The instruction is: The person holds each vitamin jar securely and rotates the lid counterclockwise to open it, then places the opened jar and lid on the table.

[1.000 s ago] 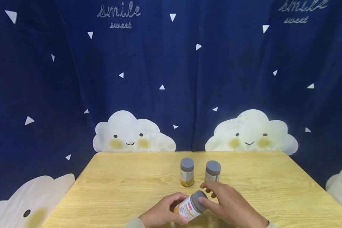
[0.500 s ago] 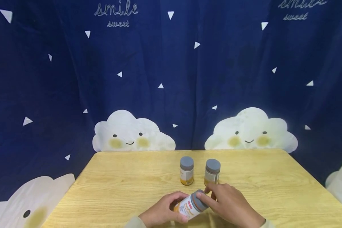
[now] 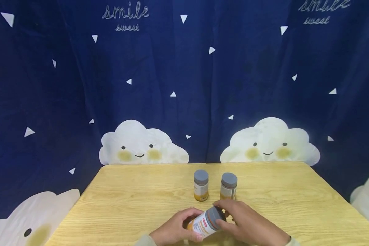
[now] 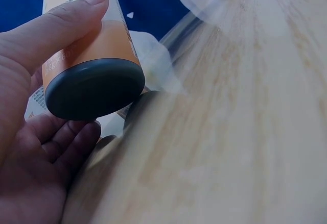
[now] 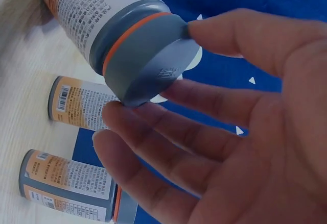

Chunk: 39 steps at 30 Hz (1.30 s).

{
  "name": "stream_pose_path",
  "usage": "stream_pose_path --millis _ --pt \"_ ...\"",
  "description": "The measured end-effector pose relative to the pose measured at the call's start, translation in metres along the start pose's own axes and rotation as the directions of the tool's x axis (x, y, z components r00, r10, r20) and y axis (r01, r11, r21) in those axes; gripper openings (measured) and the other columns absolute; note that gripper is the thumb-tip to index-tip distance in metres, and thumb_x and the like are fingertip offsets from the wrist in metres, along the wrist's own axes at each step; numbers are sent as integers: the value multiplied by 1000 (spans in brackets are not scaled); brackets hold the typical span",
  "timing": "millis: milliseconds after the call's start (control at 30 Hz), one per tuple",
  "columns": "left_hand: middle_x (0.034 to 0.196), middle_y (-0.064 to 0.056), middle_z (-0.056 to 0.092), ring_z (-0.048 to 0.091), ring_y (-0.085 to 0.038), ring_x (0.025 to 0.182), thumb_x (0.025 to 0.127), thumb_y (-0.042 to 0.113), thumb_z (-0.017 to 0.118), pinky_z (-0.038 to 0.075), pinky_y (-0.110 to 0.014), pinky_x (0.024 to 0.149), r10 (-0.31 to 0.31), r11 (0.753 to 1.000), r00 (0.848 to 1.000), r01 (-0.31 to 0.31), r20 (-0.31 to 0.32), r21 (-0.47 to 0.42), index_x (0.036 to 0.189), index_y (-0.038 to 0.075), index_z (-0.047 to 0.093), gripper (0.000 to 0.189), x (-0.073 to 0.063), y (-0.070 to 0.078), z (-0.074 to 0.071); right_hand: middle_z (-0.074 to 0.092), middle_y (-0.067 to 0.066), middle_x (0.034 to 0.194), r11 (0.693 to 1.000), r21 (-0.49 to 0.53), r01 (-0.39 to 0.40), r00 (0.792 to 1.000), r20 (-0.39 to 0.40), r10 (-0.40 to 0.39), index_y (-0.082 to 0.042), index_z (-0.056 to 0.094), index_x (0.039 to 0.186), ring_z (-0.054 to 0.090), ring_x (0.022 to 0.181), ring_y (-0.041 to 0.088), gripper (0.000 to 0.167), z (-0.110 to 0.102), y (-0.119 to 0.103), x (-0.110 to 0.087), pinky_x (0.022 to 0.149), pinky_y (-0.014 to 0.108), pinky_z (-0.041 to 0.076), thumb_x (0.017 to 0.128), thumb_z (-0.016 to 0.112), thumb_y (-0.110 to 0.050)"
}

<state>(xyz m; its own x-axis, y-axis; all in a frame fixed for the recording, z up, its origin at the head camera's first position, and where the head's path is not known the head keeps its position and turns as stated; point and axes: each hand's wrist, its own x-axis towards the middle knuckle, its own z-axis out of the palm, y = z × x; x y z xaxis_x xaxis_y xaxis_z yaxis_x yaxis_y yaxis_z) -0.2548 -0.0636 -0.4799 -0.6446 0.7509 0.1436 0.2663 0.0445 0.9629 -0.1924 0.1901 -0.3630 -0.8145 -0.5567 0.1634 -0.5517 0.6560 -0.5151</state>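
Tilted over the near part of the table is a supplement bottle (image 3: 202, 225) with a grey cap (image 3: 216, 217) and a white and orange label. My left hand (image 3: 175, 229) grips its body, thumb across the label; in the left wrist view the dark base (image 4: 96, 89) of the bottle faces the camera. The right hand (image 3: 244, 220) holds the cap between thumb and fingers. In the right wrist view the thumb (image 5: 219, 32) lies at one side of the cap and the fingertips at the other, with an orange ring showing below the cap.
Two similar bottles with grey caps stand upright farther back on the wooden table (image 3: 135, 194): one bottle (image 3: 201, 186) left of centre, the other bottle (image 3: 228, 188) just beyond my right hand. A dark blue curtain (image 3: 160, 68) with clouds hangs behind the table.
My right fingers have shifted around the cap: the index finger, raised off it earlier, now lies at its far edge. The left hand and the bottle stay nearly in place.
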Motion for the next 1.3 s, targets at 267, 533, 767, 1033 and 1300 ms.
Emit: stream_pose_path --millis 267,533,767,1033,1300 --pt "121 2 60 58 -12 103 85 29 75 50 -27 86 6 1000 1000 -6 -3 -14 133 21 53 54 -1 -3 0 57 -14 117 995 -84 46 999 -16 -47 -21 57 127 55 103 9 38 -1 -2 -4 86 34 50 93 63 -37" --pt "123 2 59 58 -13 104 85 30 75 50 -28 86 -11 999 1000 11 8 -43 133 20 53 54 0 -1 1 64 -5 107 994 -43 -99 994 -51 97 -14 60 121 62 86 14 50 -3 -2 -1 66 29 50 92 55 -55" --pt "124 1 59 59 -14 105 86 27 74 51 -29 86 -11 998 1000 12 19 -69 133 20 54 51 -1 -2 2 60 -11 74 983 -58 -175 983 -68 171 -16 64 105 52 60 1 43 0 -2 2 52 25 42 93 53 -55" --pt "124 1 59 58 -14 105 86 26 74 50 -29 87 -11 998 1000 12 18 -68 133 20 54 51 -1 -2 1 54 -12 65 976 -60 -210 975 -81 205 -21 64 93 47 54 3 40 3 -4 1 47 25 39 90 55 -59" --pt "124 1 60 58 -14 105 86 27 74 50 -29 87 0 998 1000 2 17 -64 132 19 54 52 -1 -2 1 56 -11 67 985 -23 -169 984 -58 168 -19 64 92 48 55 2 38 4 -1 3 48 25 40 91 56 -56"
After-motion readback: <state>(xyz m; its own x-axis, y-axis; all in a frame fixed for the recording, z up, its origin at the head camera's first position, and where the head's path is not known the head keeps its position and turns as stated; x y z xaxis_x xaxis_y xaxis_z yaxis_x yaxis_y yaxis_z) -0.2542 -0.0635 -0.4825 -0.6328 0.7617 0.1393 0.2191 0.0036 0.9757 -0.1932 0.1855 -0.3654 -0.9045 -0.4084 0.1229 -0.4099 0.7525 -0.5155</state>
